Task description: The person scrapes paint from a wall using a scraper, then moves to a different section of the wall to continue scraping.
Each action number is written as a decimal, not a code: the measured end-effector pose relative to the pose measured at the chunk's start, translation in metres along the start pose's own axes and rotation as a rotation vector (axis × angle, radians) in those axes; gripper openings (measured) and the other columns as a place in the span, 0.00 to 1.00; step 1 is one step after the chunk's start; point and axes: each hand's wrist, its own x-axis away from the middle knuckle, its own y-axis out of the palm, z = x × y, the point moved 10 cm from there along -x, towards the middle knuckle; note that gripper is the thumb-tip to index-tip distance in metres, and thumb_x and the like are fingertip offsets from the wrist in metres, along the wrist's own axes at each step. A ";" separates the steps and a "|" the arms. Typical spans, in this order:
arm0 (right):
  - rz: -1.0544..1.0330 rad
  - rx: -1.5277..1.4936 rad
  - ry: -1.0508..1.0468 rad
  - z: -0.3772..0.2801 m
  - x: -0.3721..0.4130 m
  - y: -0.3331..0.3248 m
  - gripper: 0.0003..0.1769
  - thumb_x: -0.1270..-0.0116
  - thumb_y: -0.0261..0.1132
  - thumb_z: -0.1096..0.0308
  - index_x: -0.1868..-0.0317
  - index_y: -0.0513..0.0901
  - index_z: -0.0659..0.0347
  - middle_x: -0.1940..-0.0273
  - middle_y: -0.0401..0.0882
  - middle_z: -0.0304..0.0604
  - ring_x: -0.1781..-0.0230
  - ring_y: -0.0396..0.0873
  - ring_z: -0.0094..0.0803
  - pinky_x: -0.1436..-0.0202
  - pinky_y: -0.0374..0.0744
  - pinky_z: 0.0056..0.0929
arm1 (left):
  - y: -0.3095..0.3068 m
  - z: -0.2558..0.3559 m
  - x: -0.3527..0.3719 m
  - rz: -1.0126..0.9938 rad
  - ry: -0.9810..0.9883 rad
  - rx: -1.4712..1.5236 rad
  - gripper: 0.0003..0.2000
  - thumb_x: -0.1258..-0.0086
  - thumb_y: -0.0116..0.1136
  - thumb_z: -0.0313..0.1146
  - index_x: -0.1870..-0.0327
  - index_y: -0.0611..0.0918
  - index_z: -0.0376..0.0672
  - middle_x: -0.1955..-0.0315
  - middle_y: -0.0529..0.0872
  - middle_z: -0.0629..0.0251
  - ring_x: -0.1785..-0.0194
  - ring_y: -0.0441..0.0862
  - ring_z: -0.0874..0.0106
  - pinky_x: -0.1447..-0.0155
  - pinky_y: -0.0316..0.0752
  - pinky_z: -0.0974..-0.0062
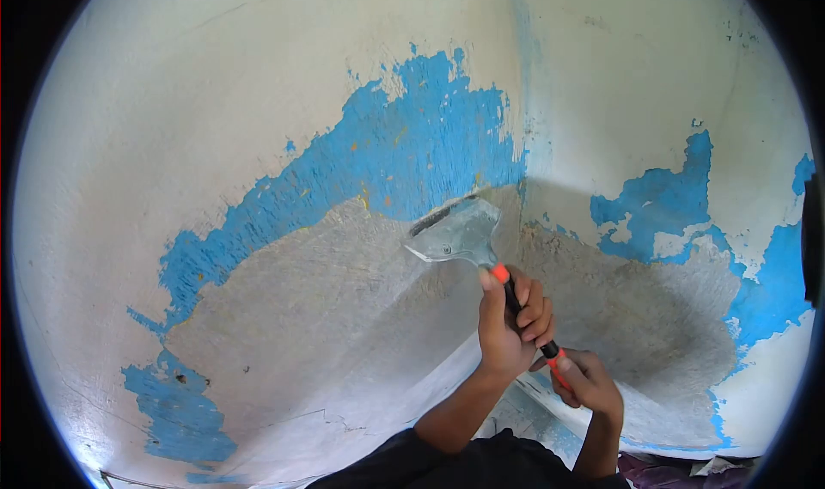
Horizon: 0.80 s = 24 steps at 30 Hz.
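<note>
While both hands grip one long handle, the scraper [460, 234] stands aslant near the corner [521, 205] where two walls meet, its broad grey metal head pointing far and to the left. The left hand [507, 330] is the farther of the two, just behind the head; its fingers are wrapped round the black and orange handle [513, 298], with the thumb laid along the left side toward the neck. The right hand [591, 386], nearer and to the right, has its fingers closed about the orange end of the same handle.

The dark blade edge [443, 216] lies at the near border of a large blue paint patch [421, 128] on the left wall; whether it touches the surface cannot be told. On the near side of that patch spreads bare grey plaster [292, 283], while pale cream paint [172, 128] covers the wall to the left and far beyond. Across the corner, the right wall shows more grey plaster, bordered far and right by a ragged blue patch [662, 201] with chipped edges.

Dark clothing [464, 467] shows at the near edge between the forearms, and a purple cloth [657, 474] lies near, to the right of the right forearm.
</note>
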 end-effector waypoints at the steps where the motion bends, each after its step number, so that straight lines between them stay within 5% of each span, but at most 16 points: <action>1: -0.004 0.004 0.007 -0.005 0.000 -0.003 0.31 0.23 0.48 0.48 0.55 0.80 0.74 0.85 0.66 0.32 0.89 0.62 0.18 0.85 0.61 0.21 | 0.005 0.002 -0.003 -0.023 0.019 0.007 0.27 0.25 0.31 0.66 0.68 0.66 0.50 0.84 0.59 0.77 0.85 0.54 0.82 0.82 0.55 0.80; 12: 0.063 0.041 -0.031 -0.005 -0.007 -0.012 0.30 0.23 0.51 0.45 0.56 0.83 0.68 0.83 0.67 0.31 0.86 0.64 0.17 0.83 0.63 0.20 | 0.012 0.010 -0.011 -0.058 0.043 -0.014 0.27 0.25 0.31 0.66 0.69 0.65 0.49 0.84 0.59 0.77 0.86 0.54 0.82 0.83 0.55 0.81; 24: 0.002 0.034 -0.041 -0.005 -0.009 -0.009 0.34 0.23 0.49 0.44 0.57 0.82 0.74 0.85 0.66 0.34 0.89 0.62 0.18 0.85 0.61 0.21 | 0.004 0.005 -0.007 0.025 0.055 -0.041 0.28 0.26 0.33 0.67 0.70 0.65 0.49 0.85 0.58 0.77 0.86 0.53 0.82 0.82 0.54 0.80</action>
